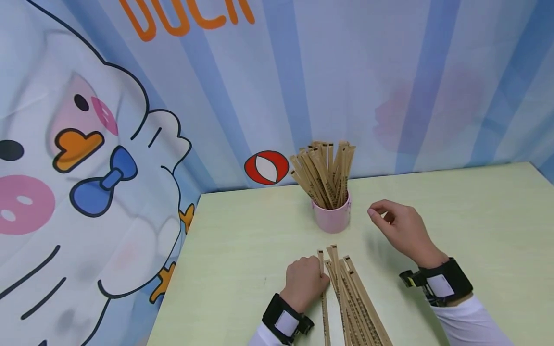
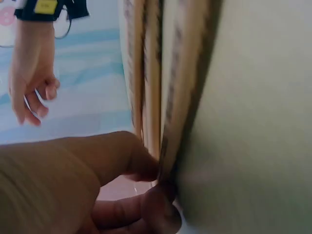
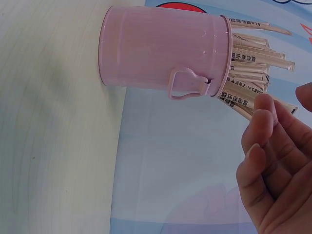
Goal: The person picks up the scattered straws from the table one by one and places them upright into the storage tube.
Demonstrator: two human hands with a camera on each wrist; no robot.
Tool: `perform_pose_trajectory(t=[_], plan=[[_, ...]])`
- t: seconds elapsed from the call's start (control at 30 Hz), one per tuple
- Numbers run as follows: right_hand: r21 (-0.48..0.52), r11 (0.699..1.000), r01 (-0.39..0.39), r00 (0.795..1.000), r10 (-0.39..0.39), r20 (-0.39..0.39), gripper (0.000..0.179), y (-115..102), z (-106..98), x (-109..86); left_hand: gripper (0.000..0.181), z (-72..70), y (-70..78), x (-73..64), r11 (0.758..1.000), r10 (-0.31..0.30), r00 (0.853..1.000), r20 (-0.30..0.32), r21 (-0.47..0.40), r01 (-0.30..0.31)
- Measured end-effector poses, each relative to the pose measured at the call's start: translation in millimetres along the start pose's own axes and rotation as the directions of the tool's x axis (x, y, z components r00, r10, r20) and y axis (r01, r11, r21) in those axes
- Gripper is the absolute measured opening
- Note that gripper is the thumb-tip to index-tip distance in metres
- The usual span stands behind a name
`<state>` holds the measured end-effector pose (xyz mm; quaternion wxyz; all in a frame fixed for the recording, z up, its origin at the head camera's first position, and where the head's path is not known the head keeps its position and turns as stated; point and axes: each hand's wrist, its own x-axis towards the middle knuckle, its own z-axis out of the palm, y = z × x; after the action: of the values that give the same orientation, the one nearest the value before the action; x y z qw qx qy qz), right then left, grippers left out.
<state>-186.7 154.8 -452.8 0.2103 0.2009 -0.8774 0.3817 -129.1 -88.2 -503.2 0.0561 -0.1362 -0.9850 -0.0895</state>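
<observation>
My left hand pinches one paper-wrapped straw between thumb and forefinger, at the left side of a loose pile of wrapped straws on the table. In the left wrist view, the pinched straw runs up from the fingertips beside other straws. My right hand hovers to the right of a pink cup, fingers loosely bent with nothing in them. Many wrapped straws stand fanned out in that cup. In the right wrist view the cup's small handle faces the hand.
The pale table ends at the back against a blue striped cloth backdrop. A large printed duck covers the cloth at the left. Black bands with cameras sit on both wrists.
</observation>
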Motion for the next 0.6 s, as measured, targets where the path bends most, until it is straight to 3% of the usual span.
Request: perform_pose_trajectory(t=[0.17,0.23,0.33,0.43,0.5,0.6], plan=[[0.004,1.0,0.004,1.0,-0.003,-0.005,0.015,-1,0,0.9,0.042,-10.6,-13.1,7.6,0.991,-0.08,0.997,-0.016,-0.105,0.077],[0.006,1.0,0.005,1.0,-0.005,-0.007,0.015,-2,0,1.8,0.041,-21.2,-19.1,11.8,0.987,-0.093,0.994,-0.053,-0.14,0.085],[0.009,1.0,0.008,1.0,-0.007,-0.005,0.015,-4,1,2.7,0.033,-45.0,-26.8,21.7,0.982,-0.117,0.978,-0.175,-0.169,0.087],[0.006,1.0,0.004,1.0,-0.004,-0.003,0.015,-4,1,2.4,0.023,-72.2,-31.6,32.9,0.98,-0.117,0.942,-0.314,-0.189,0.059],[0.005,1.0,0.0,1.0,0.0,-0.004,0.014,-4,1,1.8,0.019,-89.1,-32.4,40.2,0.98,-0.096,0.908,-0.407,-0.197,0.015],[0.008,1.0,-0.007,1.0,0.007,-0.005,0.014,-3,1,0.5,0.018,-110.6,-31.9,50.8,0.974,-0.045,0.837,-0.546,-0.21,-0.085]])
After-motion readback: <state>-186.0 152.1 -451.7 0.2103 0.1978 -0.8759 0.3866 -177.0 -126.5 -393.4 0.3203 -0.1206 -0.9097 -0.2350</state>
